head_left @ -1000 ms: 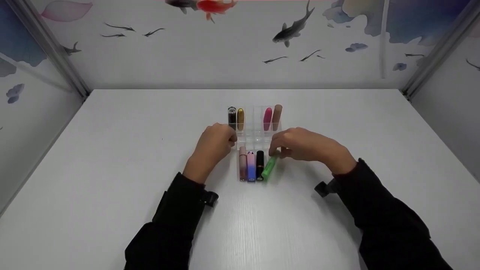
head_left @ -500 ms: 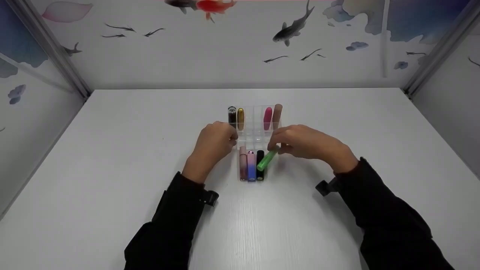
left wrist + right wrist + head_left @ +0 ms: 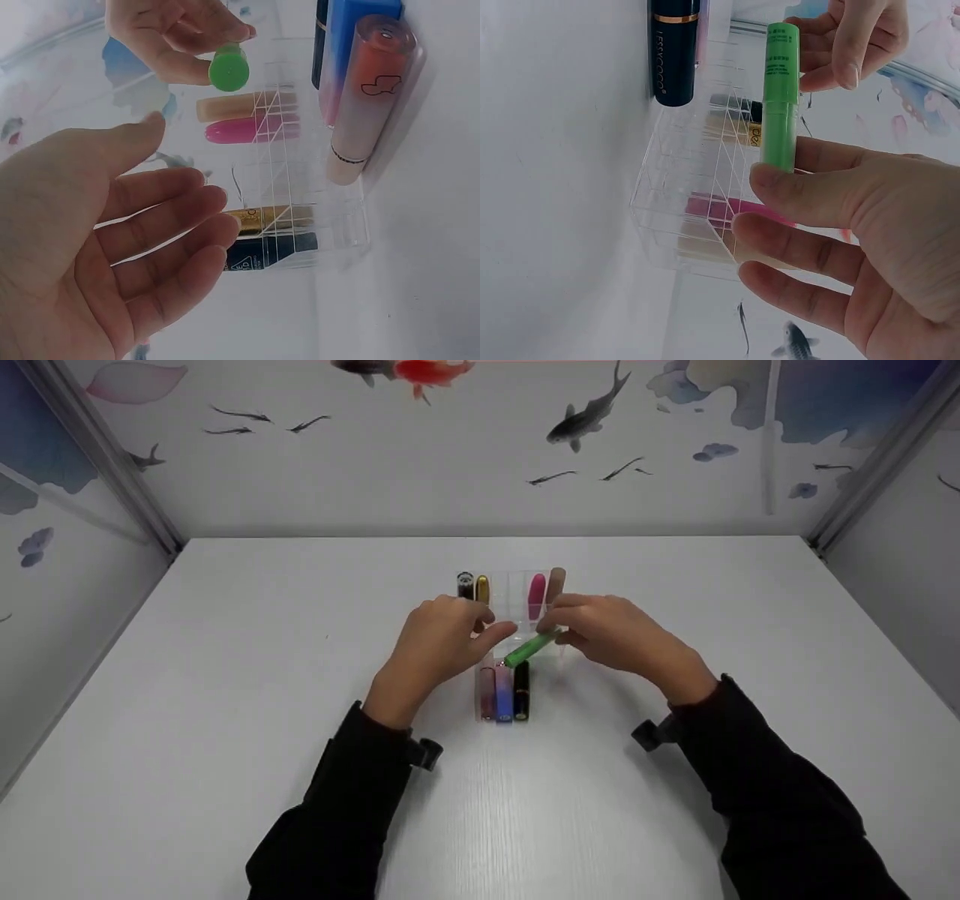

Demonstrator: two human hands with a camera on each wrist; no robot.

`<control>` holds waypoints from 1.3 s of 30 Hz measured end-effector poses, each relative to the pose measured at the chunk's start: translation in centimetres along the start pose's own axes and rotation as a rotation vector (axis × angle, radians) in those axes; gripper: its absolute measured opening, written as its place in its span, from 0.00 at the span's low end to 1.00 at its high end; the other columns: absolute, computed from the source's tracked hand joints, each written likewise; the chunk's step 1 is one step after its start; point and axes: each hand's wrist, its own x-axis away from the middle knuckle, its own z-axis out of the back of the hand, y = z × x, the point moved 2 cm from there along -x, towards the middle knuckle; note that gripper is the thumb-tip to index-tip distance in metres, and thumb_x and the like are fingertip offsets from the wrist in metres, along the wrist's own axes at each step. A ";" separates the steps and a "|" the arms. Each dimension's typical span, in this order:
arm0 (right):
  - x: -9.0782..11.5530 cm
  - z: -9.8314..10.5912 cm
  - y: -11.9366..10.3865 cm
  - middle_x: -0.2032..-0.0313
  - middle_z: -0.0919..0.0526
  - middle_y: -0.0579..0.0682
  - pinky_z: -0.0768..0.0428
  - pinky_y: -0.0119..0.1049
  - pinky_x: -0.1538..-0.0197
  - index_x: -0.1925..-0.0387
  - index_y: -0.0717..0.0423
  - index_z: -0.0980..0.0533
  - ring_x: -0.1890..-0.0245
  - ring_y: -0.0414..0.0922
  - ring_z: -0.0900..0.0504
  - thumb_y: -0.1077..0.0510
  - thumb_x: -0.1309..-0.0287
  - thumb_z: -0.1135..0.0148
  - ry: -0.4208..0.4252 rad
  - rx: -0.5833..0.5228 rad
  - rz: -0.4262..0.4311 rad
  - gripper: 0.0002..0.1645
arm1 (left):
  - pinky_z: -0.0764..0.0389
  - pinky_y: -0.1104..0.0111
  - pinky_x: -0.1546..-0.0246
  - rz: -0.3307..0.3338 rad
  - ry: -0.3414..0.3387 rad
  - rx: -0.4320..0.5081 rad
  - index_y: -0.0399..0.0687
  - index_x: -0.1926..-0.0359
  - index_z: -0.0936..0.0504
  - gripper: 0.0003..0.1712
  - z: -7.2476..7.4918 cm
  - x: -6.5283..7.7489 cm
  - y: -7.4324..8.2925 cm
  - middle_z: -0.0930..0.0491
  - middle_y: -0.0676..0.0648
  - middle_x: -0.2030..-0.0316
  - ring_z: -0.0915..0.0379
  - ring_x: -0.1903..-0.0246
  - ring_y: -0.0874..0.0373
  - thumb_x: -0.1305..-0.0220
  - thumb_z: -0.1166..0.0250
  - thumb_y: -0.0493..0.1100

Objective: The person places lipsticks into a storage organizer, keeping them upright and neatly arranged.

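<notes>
My right hand (image 3: 619, 634) pinches a green lip balm tube (image 3: 781, 79) between thumb and index finger. The tube hangs slanted above the front of a clear acrylic lipstick organizer (image 3: 346, 232). Nearby, my left hand (image 3: 439, 641) holds nothing; its fingers are extended and slightly bent, the thumb reaching toward the tube without touching it. Upright in the organizer stand a black tube (image 3: 465, 583) and a gold tube (image 3: 482, 589) at the left. A pink tube (image 3: 536, 596) and a tan tube (image 3: 556, 583) stand at the right.
In front of the organizer lie a lip gloss tube (image 3: 487, 695), a pink-and-blue tube (image 3: 503, 697) and a black lipstick tube (image 3: 522, 694), side by side on the white table (image 3: 225, 697). Patterned panels (image 3: 465, 472) with fish enclose the back and sides.
My right hand has lifted the green tube from beside the black lipstick tube, up and leftward over the organizer. My left hand has come off the organizer's left side and spread its thumb.
</notes>
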 end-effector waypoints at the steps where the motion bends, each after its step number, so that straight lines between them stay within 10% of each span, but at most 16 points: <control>1: 0.0 0.0 0.0 0.59 0.17 0.45 0.18 0.39 0.58 0.58 0.48 0.18 0.61 0.45 0.16 0.64 0.51 0.31 0.013 0.003 -0.006 0.16 | 0.22 0.68 0.69 -0.005 -0.010 -0.001 0.50 0.61 0.13 0.25 0.0 0.0 0.1 0.15 0.51 0.69 0.22 0.70 0.59 0.39 0.42 0.65; 17: 0.1 -0.1 0.1 0.57 0.18 0.45 0.18 0.39 0.64 0.57 0.49 0.20 0.67 0.44 0.17 0.62 0.49 0.32 0.078 0.034 -0.012 0.15 | 0.23 0.70 0.67 -0.028 -0.174 -0.007 0.52 0.58 0.14 0.20 -0.9 -0.2 0.4 0.14 0.53 0.66 0.23 0.69 0.63 0.47 0.32 0.58; 39: -0.2 -0.4 0.4 0.56 0.20 0.47 0.19 0.37 0.63 0.52 0.52 0.24 0.65 0.42 0.19 0.54 0.43 0.35 0.064 -0.024 -0.101 0.18 | 0.22 0.67 0.63 -0.017 -0.072 -0.001 0.50 0.56 0.15 0.13 -0.1 -0.1 -0.1 0.15 0.52 0.64 0.24 0.68 0.61 0.39 0.35 0.48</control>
